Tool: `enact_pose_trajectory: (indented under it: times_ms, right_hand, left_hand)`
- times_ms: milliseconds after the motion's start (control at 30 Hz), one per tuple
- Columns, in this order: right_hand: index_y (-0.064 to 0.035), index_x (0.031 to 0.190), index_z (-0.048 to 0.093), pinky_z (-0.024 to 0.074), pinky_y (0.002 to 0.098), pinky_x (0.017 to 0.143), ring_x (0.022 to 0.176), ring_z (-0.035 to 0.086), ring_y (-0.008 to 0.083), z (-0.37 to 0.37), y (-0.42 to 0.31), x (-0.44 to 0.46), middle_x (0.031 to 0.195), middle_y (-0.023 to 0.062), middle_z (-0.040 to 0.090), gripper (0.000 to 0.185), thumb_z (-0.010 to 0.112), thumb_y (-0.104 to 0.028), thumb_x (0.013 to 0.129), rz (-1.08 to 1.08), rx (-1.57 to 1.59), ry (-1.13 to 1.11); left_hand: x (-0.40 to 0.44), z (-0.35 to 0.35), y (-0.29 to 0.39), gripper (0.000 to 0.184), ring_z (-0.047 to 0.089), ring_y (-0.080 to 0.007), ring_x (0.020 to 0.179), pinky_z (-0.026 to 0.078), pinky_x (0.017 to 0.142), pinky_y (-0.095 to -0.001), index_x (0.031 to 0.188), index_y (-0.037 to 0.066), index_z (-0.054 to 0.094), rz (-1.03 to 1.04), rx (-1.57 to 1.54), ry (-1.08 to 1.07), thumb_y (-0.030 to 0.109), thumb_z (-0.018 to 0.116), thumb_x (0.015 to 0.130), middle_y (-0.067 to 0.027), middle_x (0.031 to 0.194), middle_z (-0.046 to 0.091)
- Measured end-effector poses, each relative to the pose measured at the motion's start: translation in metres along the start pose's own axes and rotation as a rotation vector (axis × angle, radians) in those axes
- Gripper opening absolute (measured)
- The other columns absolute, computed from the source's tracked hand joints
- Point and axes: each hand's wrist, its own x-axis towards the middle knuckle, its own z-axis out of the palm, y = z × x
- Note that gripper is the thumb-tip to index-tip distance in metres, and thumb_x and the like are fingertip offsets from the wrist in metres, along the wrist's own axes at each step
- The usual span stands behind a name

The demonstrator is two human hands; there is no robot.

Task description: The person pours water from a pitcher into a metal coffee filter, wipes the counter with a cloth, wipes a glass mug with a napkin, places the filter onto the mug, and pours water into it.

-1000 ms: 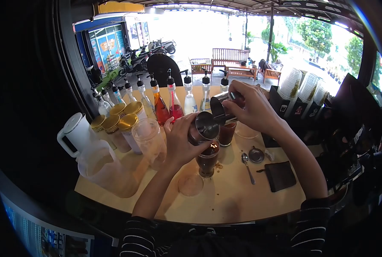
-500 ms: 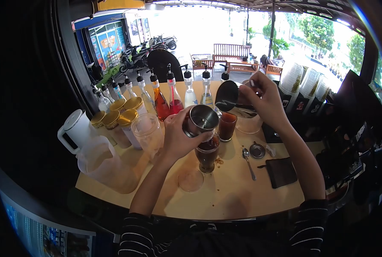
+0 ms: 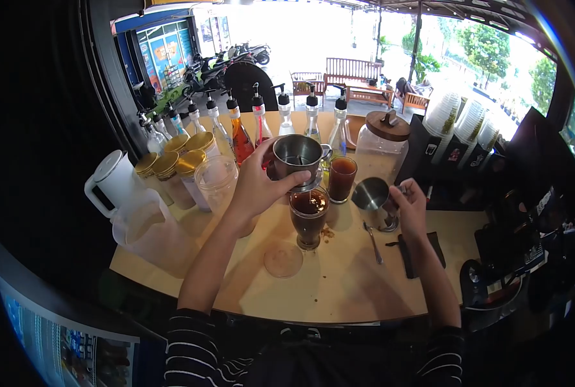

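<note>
One metal dripper (image 3: 298, 162), in the head view, is clasped by the left fingers (image 3: 292, 182) just above a glass (image 3: 309, 227) of dark brown drink (image 3: 308, 218); the right fingers (image 3: 412, 193) grip a metal cup (image 3: 370, 195) by its handle. Between them stands a tumbler (image 3: 341, 188) of red-brown liquid (image 3: 343, 170).

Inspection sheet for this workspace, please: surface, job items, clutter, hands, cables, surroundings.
Surface: pale tabletop, brown spots beside the stemmed glass.
Job items: metal filter cup above the stemmed glass of dark liquid, contact unclear; metal mug tilted, held off to the right.
Clutter: spoon, clear disc, second filled glass, gold-lidded jars, pump bottles.
Hands: left hand holds the filter cup; right hand holds the mug by its handle.
Cables: nothing seen; right side too dark to rule out.
Surroundings: motorbikes and wooden bench outside.
</note>
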Motion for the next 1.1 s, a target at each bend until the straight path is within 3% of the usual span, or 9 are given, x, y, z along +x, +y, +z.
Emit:
enact_pose_trajectory:
  times_ms: [300,367,500,600,767,1000,1100]
  right_hand:
    - [-0.0075,0.078,0.044,0.0422,0.019,0.058,0.064,0.05,0.0038,-0.01,0.067,-0.037,0.07,-0.0019,0.051,0.017,0.06,-0.006,0.085,0.118,0.048,-0.01]
    - [-0.0074,0.078,0.045,0.0423,0.0204,0.06,0.066,0.051,0.0053,-0.012,0.077,-0.039,0.073,-0.0008,0.053,0.016,0.06,-0.006,0.086,0.155,0.084,-0.03]
    - [-0.0084,0.077,0.047,0.0407,0.0223,0.057,0.06,0.051,0.0077,-0.011,0.088,-0.042,0.067,0.0,0.054,0.014,0.058,-0.009,0.086,0.162,0.096,-0.032]
    - [-0.009,0.077,0.046,0.0408,0.0219,0.058,0.062,0.05,0.0071,-0.008,0.084,-0.046,0.069,-0.0007,0.052,0.014,0.057,-0.008,0.086,0.155,0.178,-0.033]
    - [-0.0088,0.077,0.044,0.0375,0.0195,0.061,0.066,0.047,0.0047,-0.016,0.096,-0.052,0.07,-0.0021,0.05,0.018,0.058,-0.012,0.089,0.144,0.117,-0.057]
    - [-0.0099,0.075,0.043,0.0348,0.0184,0.06,0.064,0.044,0.003,-0.017,0.107,-0.056,0.07,-0.0042,0.049,0.02,0.055,-0.011,0.09,0.154,0.172,-0.104]
    - [-0.01,0.075,0.043,0.0348,0.0183,0.06,0.064,0.044,0.0026,-0.013,0.106,-0.058,0.069,-0.0045,0.048,0.02,0.054,-0.011,0.091,0.158,0.162,-0.097]
  left_hand:
    - [0.003,-0.001,0.005,0.073,0.057,-0.0199,0.102,0.048,0.087,-0.0303,0.12,-0.005,0.044,-0.108,-0.094,-0.034,0.023,0.082,0.063,-0.0145,0.11,0.057]
    - [0.004,-0.003,0.014,0.069,0.056,-0.0168,0.102,0.044,0.092,-0.0307,0.12,-0.001,0.045,-0.175,-0.102,-0.029,0.015,0.081,0.063,-0.0092,0.11,0.057]
    - [0.006,-0.003,0.004,0.071,0.054,-0.0166,0.105,0.042,0.094,-0.031,0.121,0.0,0.045,-0.196,-0.085,-0.072,0.016,0.082,0.063,-0.0083,0.111,0.057]
    - [-0.001,0.001,0.0,0.079,0.055,-0.0194,0.105,0.046,0.091,-0.0307,0.121,-0.006,0.042,-0.17,0.006,-0.053,0.023,0.084,0.061,-0.0135,0.112,0.056]
    - [-0.008,0.013,0.008,0.073,0.054,-0.0189,0.106,0.045,0.091,-0.0313,0.12,-0.004,0.046,-0.16,-0.096,0.028,0.02,0.083,0.062,-0.0129,0.112,0.056]
    - [-0.016,0.02,0.01,0.07,0.053,-0.0183,0.108,0.044,0.093,-0.0313,0.119,-0.003,0.048,-0.097,-0.008,0.02,0.017,0.083,0.062,-0.0117,0.112,0.057]
    - [-0.019,0.025,0.01,0.063,0.056,-0.0164,0.103,0.04,0.096,-0.0312,0.118,0.002,0.052,-0.068,-0.014,0.047,0.014,0.081,0.063,-0.0077,0.11,0.06]
